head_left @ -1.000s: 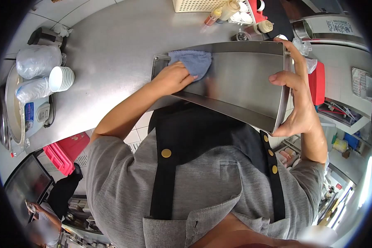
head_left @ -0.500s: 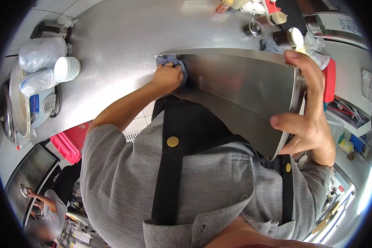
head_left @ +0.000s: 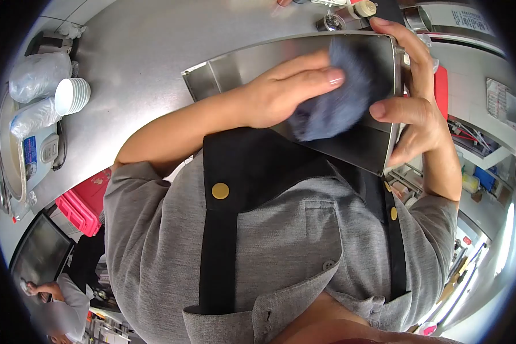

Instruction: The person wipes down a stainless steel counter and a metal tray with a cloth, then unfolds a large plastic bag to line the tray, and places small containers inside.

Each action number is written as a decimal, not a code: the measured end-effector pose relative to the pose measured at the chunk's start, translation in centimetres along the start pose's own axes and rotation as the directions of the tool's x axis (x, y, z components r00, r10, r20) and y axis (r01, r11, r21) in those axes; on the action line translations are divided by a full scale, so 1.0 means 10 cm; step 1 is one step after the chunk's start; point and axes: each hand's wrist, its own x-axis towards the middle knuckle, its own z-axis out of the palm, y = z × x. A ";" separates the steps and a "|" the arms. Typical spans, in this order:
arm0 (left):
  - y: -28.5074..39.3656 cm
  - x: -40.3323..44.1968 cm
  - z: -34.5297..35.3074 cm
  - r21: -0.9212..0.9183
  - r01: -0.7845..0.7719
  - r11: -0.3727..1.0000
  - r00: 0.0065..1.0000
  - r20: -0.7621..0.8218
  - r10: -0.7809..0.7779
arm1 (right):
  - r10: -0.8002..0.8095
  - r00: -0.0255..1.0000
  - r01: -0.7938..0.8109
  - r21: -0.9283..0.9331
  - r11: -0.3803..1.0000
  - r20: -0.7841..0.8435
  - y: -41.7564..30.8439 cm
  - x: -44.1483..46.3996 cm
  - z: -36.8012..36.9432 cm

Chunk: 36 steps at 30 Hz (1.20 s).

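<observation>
A long open stainless steel container is tilted against the front of my black apron, its inside facing me. Gripped in my left hand is a blue-grey cloth, pressed inside the container near its right end and smeared by motion. My right hand clasps the container's right end wall, fingers at the upper corner and thumb over the inner edge. The cloth and left hand cover part of the inside.
A steel counter lies beyond. Stacked white cups, plastic-wrapped packs and a rice cooker stand left. Sauce bottles are at the back right. Below left are a red bin and another person.
My left hand has wiped the cloth from the container's left end to its right. The container has shifted up and slightly left, with my right hand still on its end.
</observation>
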 end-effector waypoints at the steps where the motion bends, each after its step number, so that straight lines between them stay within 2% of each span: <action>1: 0.05 0.12 0.10 -0.084 -0.032 0.996 0.999 0.028 0.034 | -0.063 0.998 0.064 -0.034 0.997 0.027 0.06 -0.05 -0.01; 2: -0.05 0.26 0.16 0.236 -0.402 0.885 0.907 -0.033 0.421 | -0.058 0.998 0.059 -0.038 0.998 0.031 0.07 -0.05 -0.02; 3: -0.08 0.33 0.19 0.532 -0.640 0.554 0.670 0.034 0.742 | -0.081 0.996 0.082 -0.031 0.996 0.028 0.09 -0.04 -0.04; 4: -0.09 0.34 0.19 0.531 -0.644 0.551 0.665 0.032 0.746 | -0.106 0.994 0.106 -0.022 0.994 0.025 0.10 -0.02 -0.07; 6: -0.10 0.34 0.20 0.583 -0.611 0.536 0.727 0.146 0.671 | -0.109 0.992 0.110 -0.020 0.994 0.070 0.15 -0.04 -0.18; 7: -0.13 0.33 0.18 0.540 -0.625 0.564 0.754 0.229 0.615 | -0.198 0.969 0.210 -0.069 0.975 0.149 0.24 -0.05 -0.23; 8: -0.17 0.28 0.24 0.542 -0.629 0.557 0.750 0.235 0.619 | -0.244 0.951 0.265 -0.095 0.960 0.189 0.26 -0.07 -0.25; 9: -0.22 0.19 0.36 0.448 -0.614 0.650 0.784 0.247 0.570 | -0.288 0.930 0.320 -0.117 0.940 0.229 0.26 -0.06 -0.26; 11: -0.07 0.10 0.35 0.301 -0.467 0.831 0.848 0.417 0.326 | -0.184 0.968 0.212 -0.165 0.963 0.170 -0.01 -0.04 -0.18; 12: -0.08 0.05 0.34 0.312 -0.458 0.832 0.855 0.412 0.316 | -0.132 0.982 0.155 -0.181 0.971 0.133 -0.10 -0.03 -0.14; 14: -0.14 -0.04 0.30 0.585 -0.452 0.673 0.876 0.432 0.214 | -0.134 0.977 0.165 -0.191 0.968 0.168 -0.12 -0.06 -0.20; 15: -0.23 -0.07 0.17 0.607 -0.407 0.683 0.882 0.454 0.122 | -0.137 0.977 0.166 -0.183 0.969 0.163 -0.13 -0.09 -0.19; 17: -0.71 -0.32 -0.24 0.622 -0.388 0.680 0.895 0.431 0.116 | -0.121 0.984 0.142 -0.169 0.975 0.130 -0.15 -0.13 -0.15; 19: -1.26 -0.82 -0.80 0.726 -0.605 0.327 0.788 0.489 0.373 | -0.109 0.987 0.127 -0.154 0.980 0.117 -0.18 -0.16 -0.13; 20: -1.45 -1.12 -1.03 0.845 -0.311 0.435 0.950 0.292 0.111 | -0.087 0.990 0.102 -0.148 0.984 0.108 -0.21 -0.15 -0.12; 21: -1.55 -1.38 -1.20 0.892 0.022 0.452 0.983 0.064 -0.174 | -0.064 0.993 0.078 -0.142 0.987 0.099 -0.24 -0.15 -0.11; 23: -1.40 -1.77 -1.29 0.903 0.073 0.424 0.997 -0.077 -0.007 | -0.044 0.995 0.057 -0.145 0.988 0.095 -0.26 -0.14 -0.10; 24: -1.35 -1.96 -1.37 0.905 0.074 0.418 0.997 -0.077 -0.009 | -0.046 0.994 0.060 -0.151 0.987 0.096 -0.25 -0.13 -0.09; 25: -1.30 -2.11 -1.45 0.901 0.303 0.311 0.951 -0.265 -0.160 | -0.048 0.994 0.063 -0.158 0.985 0.097 -0.25 -0.12 -0.07; 26: -1.31 -2.19 -1.51 0.844 0.507 0.173 0.847 -0.451 -0.282 | -0.077 0.995 0.085 -0.148 0.985 0.056 -0.24 -0.11 -0.04; 27: -1.23 -2.11 -1.51 0.845 0.506 0.172 0.848 -0.451 -0.278 | -0.093 0.995 0.097 -0.147 0.984 0.035 -0.23 -0.10 -0.04; 28: -1.08 -1.93 -1.46 0.707 0.516 0.484 0.851 -0.486 -0.198 | -0.109 0.994 0.110 -0.147 0.983 0.015 -0.22 -0.08 -0.05; 29: -0.93 -1.75 -1.34 0.492 0.445 0.749 0.832 -0.537 -0.141 | -0.091 0.996 0.093 -0.135 0.987 0.021 -0.22 -0.08 -0.05; 30: -0.76 -1.48 -1.14 0.544 0.239 0.804 0.902 -0.431 0.023 | -0.083 0.996 0.086 -0.130 0.988 0.027 -0.21 -0.06 -0.07; 31: -0.58 -1.17 -0.92 0.574 0.021 0.819 0.929 -0.315 0.196 | -0.076 0.997 0.080 -0.125 0.989 0.034 -0.19 -0.04 -0.09; 32: -0.45 -0.91 -0.80 0.715 -0.188 0.673 0.924 -0.104 0.368 | -0.074 0.994 0.087 -0.156 0.984 0.083 -0.18 -0.02 -0.12; 33: -0.38 -0.69 -0.68 0.788 -0.388 0.477 0.864 0.131 0.487 | -0.075 0.991 0.093 -0.170 0.981 0.108 -0.15 0.00 -0.13; 34: -0.34 -0.50 -0.51 0.785 -0.475 0.398 0.817 0.224 0.532 | -0.076 0.988 0.100 -0.185 0.978 0.133 -0.13 0.01 -0.14; 35: -0.28 -0.34 -0.37 0.782 -0.472 0.407 0.846 0.272 0.458 | -0.076 0.989 0.096 -0.156 0.983 0.127 -0.09 0.00 -0.13; 36: -0.35 -0.31 -0.36 0.783 -0.471 0.406 0.846 0.270 0.460 | -0.079 0.989 0.097 -0.143 0.985 0.127 -0.06 0.00 -0.13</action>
